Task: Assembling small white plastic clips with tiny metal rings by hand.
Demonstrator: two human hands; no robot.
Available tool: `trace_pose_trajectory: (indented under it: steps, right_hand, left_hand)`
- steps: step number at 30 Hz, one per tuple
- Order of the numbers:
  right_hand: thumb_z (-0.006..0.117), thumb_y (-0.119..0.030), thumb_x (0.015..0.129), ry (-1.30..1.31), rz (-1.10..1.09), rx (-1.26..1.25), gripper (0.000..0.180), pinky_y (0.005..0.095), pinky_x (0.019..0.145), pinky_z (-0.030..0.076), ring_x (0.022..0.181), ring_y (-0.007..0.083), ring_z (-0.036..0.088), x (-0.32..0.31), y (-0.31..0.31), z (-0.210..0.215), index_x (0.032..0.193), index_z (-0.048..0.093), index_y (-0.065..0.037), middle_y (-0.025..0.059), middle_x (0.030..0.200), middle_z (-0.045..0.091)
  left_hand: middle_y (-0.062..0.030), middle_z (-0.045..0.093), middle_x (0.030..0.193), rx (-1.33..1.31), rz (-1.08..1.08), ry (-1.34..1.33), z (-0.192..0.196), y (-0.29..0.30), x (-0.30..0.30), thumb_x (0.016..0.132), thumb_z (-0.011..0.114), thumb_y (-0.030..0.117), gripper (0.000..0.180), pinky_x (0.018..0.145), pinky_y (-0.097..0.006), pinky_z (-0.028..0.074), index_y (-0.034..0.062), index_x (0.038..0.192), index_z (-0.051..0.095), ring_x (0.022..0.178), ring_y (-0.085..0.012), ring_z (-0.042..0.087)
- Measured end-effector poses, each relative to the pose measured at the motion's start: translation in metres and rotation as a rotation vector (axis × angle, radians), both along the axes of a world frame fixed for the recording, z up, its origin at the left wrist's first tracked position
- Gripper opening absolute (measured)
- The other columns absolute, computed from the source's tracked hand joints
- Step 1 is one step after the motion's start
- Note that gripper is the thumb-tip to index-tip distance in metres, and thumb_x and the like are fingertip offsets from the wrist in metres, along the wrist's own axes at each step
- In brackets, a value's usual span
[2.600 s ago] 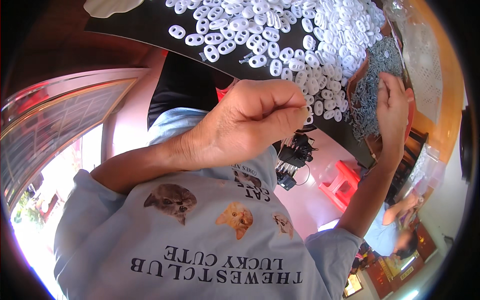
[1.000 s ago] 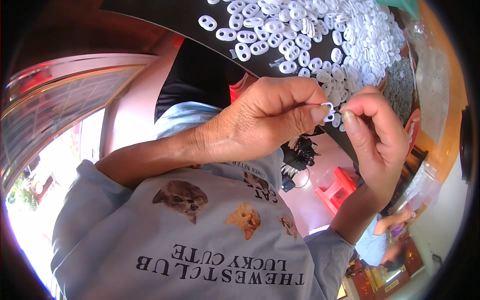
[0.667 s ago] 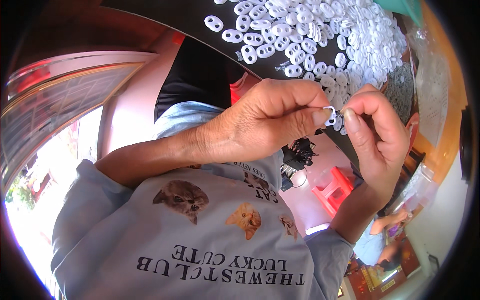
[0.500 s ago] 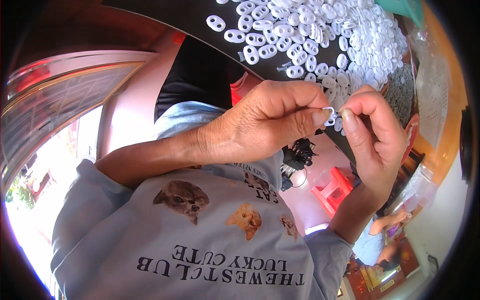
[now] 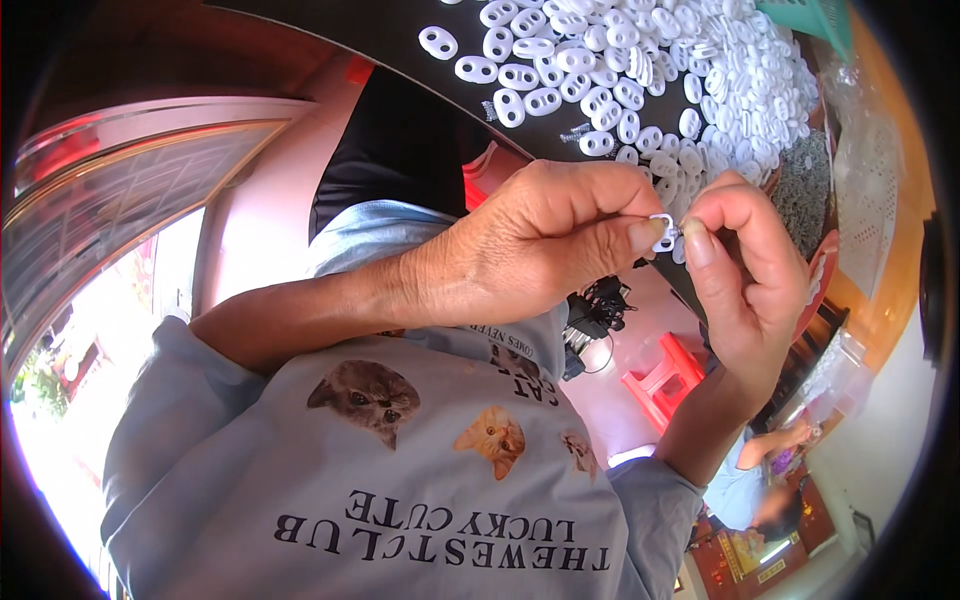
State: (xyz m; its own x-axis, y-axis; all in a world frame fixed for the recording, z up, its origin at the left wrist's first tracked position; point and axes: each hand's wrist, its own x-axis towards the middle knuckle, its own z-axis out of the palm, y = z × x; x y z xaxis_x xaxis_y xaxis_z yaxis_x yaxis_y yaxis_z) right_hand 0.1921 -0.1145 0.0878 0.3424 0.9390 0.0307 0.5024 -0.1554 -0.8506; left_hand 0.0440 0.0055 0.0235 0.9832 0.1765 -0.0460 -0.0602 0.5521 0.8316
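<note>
My left hand (image 5: 540, 250) pinches a small white plastic piece (image 5: 662, 232) between thumb and forefinger. My right hand (image 5: 745, 270) meets it from the right, and its thumb and forefinger close on the same piece's right end. Whether a second tiny part sits between those fingers is too small to tell. Both hands hover just below a black table (image 5: 400, 30). On it lies a heap of several white oval two-hole pieces (image 5: 640, 70).
A pile of small grey metal parts (image 5: 800, 190) lies right of the white heap, with a green basket (image 5: 815, 15) beyond. A red stool (image 5: 665, 375) stands on the pink floor below my hands. Another person (image 5: 760, 470) is at the lower right.
My right hand has left the grey metal pile and come over to my left hand, joining it on the white piece. In the last second both hands have barely moved.
</note>
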Motion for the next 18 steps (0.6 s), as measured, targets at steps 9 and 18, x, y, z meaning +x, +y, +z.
trace_pose_trajectory:
  steps: [9, 18]
  right_hand:
    - [0.06, 0.004, 0.086, 0.005, 0.019, 0.013, 0.007, 0.0226, 0.052, 0.031, 0.059, 0.0076, 0.039, -0.005, 0.002, -0.004, 0.086, 0.053, 0.002, 0.002, 0.071, 0.047]
    - [0.058, 0.005, 0.087, 0.034, -0.008, 0.054, 0.006, 0.0227, 0.052, 0.03, 0.058, 0.0079, 0.039, -0.016, 0.001, -0.014, 0.085, 0.053, 0.002, 0.0026, 0.07, 0.046]
  left_hand:
    - [0.0024, 0.052, 0.075, 0.001, 0.013, 0.002, -0.004, -0.003, -0.002, 0.101, 0.05, 0.017, 0.017, 0.058, -0.02, 0.037, 0.0023, 0.099, 0.059, 0.064, -0.0031, 0.042]
    - [0.0023, 0.052, 0.072, 0.066, 0.107, -0.014, 0.0, -0.005, -0.005, 0.101, 0.049, 0.015, 0.017, 0.054, -0.02, 0.036, 0.0008, 0.095, 0.059, 0.061, -0.0032, 0.042]
